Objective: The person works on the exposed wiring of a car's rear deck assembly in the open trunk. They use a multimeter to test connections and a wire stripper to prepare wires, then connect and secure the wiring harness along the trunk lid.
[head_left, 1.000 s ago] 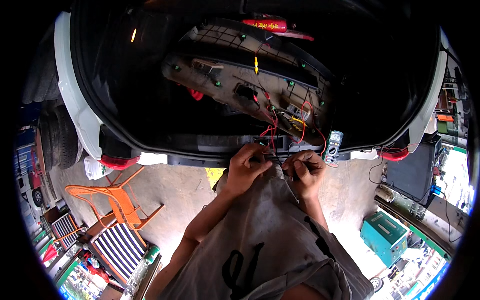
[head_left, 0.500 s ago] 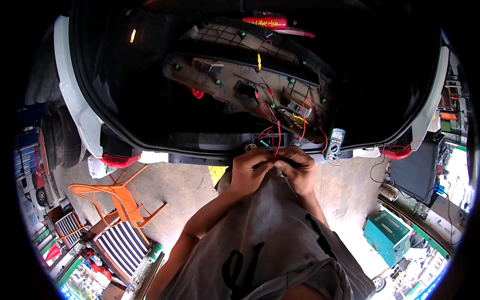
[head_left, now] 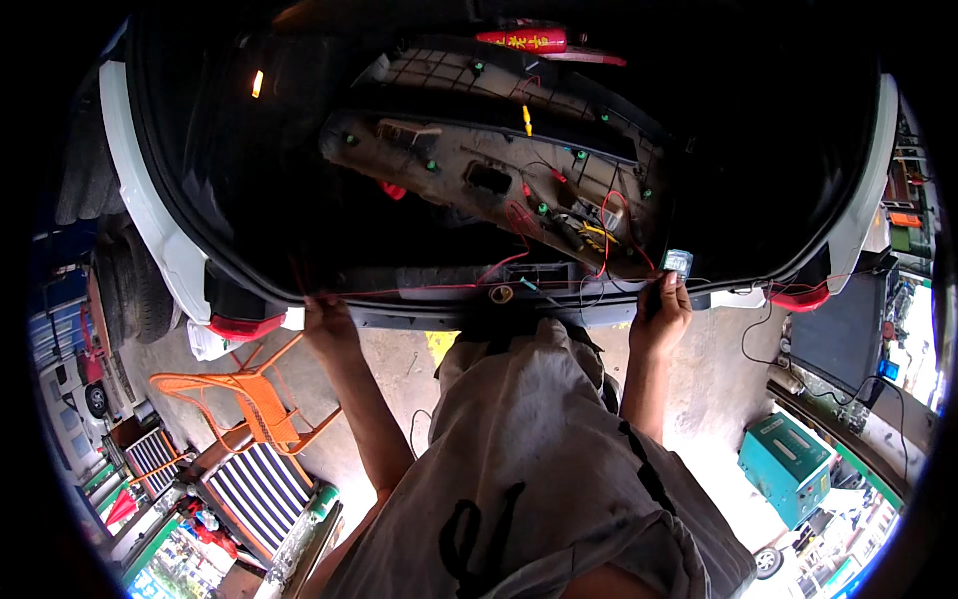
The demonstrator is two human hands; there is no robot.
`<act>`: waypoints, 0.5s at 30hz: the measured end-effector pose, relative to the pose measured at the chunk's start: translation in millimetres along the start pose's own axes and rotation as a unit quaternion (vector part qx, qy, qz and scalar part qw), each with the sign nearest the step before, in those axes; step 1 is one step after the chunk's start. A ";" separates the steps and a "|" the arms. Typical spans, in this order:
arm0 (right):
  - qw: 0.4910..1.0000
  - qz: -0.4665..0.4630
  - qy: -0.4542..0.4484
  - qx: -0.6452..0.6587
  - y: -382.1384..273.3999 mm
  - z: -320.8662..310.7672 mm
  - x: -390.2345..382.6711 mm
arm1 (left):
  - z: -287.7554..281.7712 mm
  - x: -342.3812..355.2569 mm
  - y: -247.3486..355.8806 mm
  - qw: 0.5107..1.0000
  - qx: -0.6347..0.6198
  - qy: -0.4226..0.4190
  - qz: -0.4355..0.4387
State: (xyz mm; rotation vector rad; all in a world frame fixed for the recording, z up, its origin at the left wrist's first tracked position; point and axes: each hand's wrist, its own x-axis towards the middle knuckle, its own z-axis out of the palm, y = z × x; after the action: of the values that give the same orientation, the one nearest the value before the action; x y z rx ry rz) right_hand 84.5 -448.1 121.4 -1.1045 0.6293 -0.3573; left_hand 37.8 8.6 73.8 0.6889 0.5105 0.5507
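Note:
At the left of the trunk's rear edge, my left hand (head_left: pixel 329 327) is closed on a red wire (head_left: pixel 409 291), its fingers a little blurred. The wire runs right from it along the sill toward the middle. My right hand (head_left: pixel 669 317) grips a multimeter (head_left: pixel 677 264) at the right of the sill, thumb across its front. Only the meter's lit screen and upper part show; the rest is behind the fingers. Between the hands, a loose trim panel (head_left: pixel 454 165) with green clips lies tilted in the trunk, red leads and a yellow clip (head_left: pixel 527 121) on it.
A red cylinder (head_left: pixel 529 40) lies deep in the trunk. White body edges (head_left: pixel 150 180) and red tail lights (head_left: pixel 244 327) flank the opening. Behind on the floor stand an orange chair (head_left: pixel 264 404) at left and a teal box (head_left: pixel 785 467) at right.
My hands have moved apart from the middle, where they were pinched together at the red wire. The left drew the wire leftward; the right took hold of the multimeter.

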 end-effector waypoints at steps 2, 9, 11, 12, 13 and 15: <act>0.998 0.012 0.019 0.058 -1.1 -2.4 12.5 | -19.1 19.5 18.9 0.998 -0.059 -0.011 0.015; 0.989 -0.085 -0.111 -0.051 -43.0 -2.9 4.6 | -92.0 -20.9 3.4 0.879 0.473 0.035 -0.047; 0.970 -0.112 -0.172 -0.127 -53.5 11.7 -14.5 | -142.2 -38.5 -18.2 0.770 0.631 0.035 -0.088; 0.962 -0.108 -0.224 -0.109 -52.9 13.2 -20.0 | -172.8 -41.7 -26.2 0.649 0.749 0.014 -0.135; 0.953 -0.105 -0.256 -0.122 -53.3 17.4 -27.8 | -173.6 -53.4 -41.2 0.468 0.880 -0.078 -0.028; 0.930 -0.095 -0.318 -0.159 -50.9 24.7 -44.3 | -125.9 -69.2 -61.6 0.426 0.879 -0.126 -0.171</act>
State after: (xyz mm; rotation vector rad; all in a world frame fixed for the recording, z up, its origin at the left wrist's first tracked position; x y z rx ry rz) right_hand 67.7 -426.9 188.0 -1.5045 -0.0034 -0.0432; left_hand -70.7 -17.8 -35.6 2.5720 0.8065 -0.8398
